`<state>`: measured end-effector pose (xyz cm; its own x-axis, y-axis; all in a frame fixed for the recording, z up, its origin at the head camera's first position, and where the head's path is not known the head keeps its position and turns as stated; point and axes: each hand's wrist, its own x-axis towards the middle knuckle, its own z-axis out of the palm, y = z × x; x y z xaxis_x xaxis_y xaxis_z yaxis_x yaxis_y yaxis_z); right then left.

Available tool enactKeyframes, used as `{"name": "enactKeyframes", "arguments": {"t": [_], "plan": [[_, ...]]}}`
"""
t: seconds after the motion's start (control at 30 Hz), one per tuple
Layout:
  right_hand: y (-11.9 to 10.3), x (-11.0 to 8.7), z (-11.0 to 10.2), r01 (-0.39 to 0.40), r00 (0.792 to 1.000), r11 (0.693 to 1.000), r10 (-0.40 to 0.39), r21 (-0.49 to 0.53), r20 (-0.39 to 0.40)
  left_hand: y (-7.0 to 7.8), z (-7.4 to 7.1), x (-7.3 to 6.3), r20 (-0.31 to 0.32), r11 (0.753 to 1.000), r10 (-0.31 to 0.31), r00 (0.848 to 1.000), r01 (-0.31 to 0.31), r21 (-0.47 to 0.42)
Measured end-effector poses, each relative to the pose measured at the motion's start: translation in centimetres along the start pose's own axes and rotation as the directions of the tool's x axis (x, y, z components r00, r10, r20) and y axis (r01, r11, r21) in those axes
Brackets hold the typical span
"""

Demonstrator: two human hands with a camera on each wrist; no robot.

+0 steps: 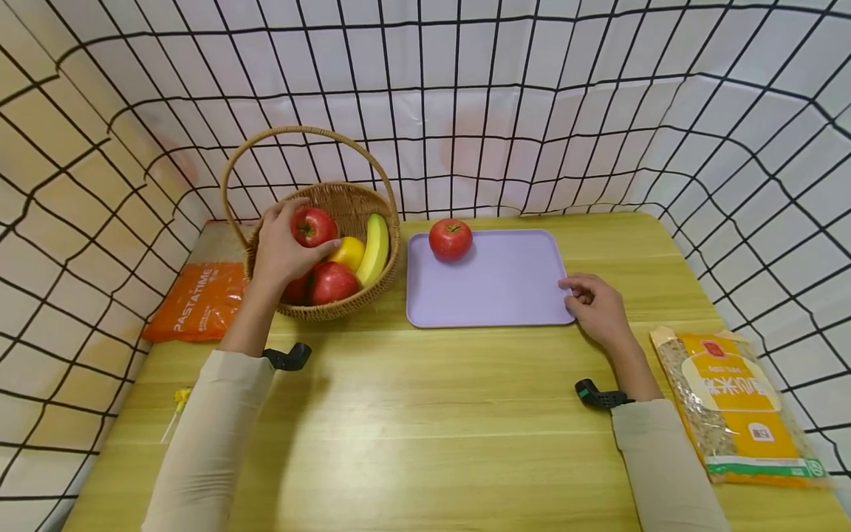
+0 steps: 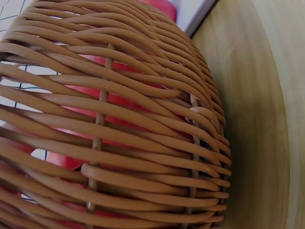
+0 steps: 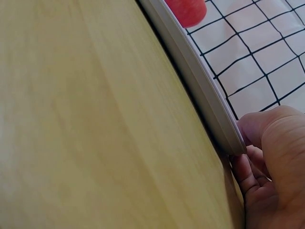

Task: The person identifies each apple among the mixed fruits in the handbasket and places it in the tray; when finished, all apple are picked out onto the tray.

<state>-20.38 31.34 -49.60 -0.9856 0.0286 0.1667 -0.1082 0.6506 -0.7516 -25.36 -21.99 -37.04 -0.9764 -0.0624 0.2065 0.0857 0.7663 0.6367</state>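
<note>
A wicker basket (image 1: 318, 313) with a tall handle holds a tomato (image 1: 315, 226), a yellow fruit (image 1: 349, 253), a banana (image 1: 375, 247) and red fruit (image 1: 334, 284). My left hand (image 1: 282, 244) reaches into it and grips the tomato, thumb on the near side and fingers over the far side. The basket's weave fills the left wrist view and hides that hand there. A purple tray (image 1: 492, 288) lies right of the basket with another tomato (image 1: 450, 239) at its far left corner. My right hand (image 1: 595, 307) pinches the tray's right edge, thumb at the rim (image 3: 240, 136).
An orange PASTATIME bag (image 1: 207, 301) lies left of the basket, partly behind it. A yellow grain bag (image 1: 738, 406) lies by the right forearm. Near the left sleeve is a small yellow item on a white stick (image 1: 179, 403). Grid-patterned cloth walls (image 1: 465, 111) enclose the wooden table (image 1: 425, 414).
</note>
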Motion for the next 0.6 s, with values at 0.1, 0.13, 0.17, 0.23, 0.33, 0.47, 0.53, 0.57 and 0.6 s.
{"name": "enactKeyframes", "arguments": {"t": [0.1, 0.13, 0.17, 0.23, 0.33, 0.47, 0.53, 0.57, 0.6], "plan": [[-0.10, 0.02, -0.04, 0.011, 1.000, 1.000, -0.011, -0.002, 0.006, 0.09, 0.00, 0.19, 0.021, 1.000, -0.011, 1.000, 0.011, 0.012], [-0.14, 0.02, -0.04, 0.013, 1.000, 1.000, -0.013, -0.002, 0.008, 0.09, 0.00, 0.23, 0.027, 1.000, -0.015, 1.000, 0.015, 0.017], [-0.18, 0.02, -0.05, 0.013, 1.000, 1.000, -0.013, -0.001, 0.009, 0.09, 0.03, 0.28, 0.032, 1.000, -0.020, 0.999, 0.020, 0.021], [-0.25, 0.01, -0.05, 0.015, 1.000, 1.000, -0.015, 0.002, 0.010, 0.05, 0.11, 0.43, 0.039, 0.999, -0.025, 0.999, 0.023, 0.031], [-0.29, 0.03, -0.02, 0.016, 1.000, 1.000, -0.016, 0.000, 0.009, -0.01, 0.22, 0.69, 0.048, 0.998, -0.035, 0.998, 0.033, 0.044], [-0.20, 0.07, 0.03, 0.014, 1.000, 1.000, -0.013, -0.008, 0.007, -0.02, 0.22, 0.85, 0.066, 0.997, -0.053, 0.996, 0.050, 0.055], [-0.15, 0.09, 0.06, 0.012, 1.000, 1.000, -0.012, -0.011, 0.007, 0.02, 0.18, 0.86, 0.075, 0.997, -0.058, 0.996, 0.053, 0.057], [-0.13, 0.10, 0.08, 0.013, 1.000, 1.000, -0.013, -0.013, 0.007, 0.03, 0.13, 0.84, 0.080, 0.997, -0.060, 0.995, 0.056, 0.057], [-0.13, 0.11, 0.10, 0.012, 1.000, 1.000, -0.012, -0.014, 0.007, 0.05, 0.08, 0.81, 0.083, 0.997, -0.061, 0.995, 0.057, 0.055]]}}
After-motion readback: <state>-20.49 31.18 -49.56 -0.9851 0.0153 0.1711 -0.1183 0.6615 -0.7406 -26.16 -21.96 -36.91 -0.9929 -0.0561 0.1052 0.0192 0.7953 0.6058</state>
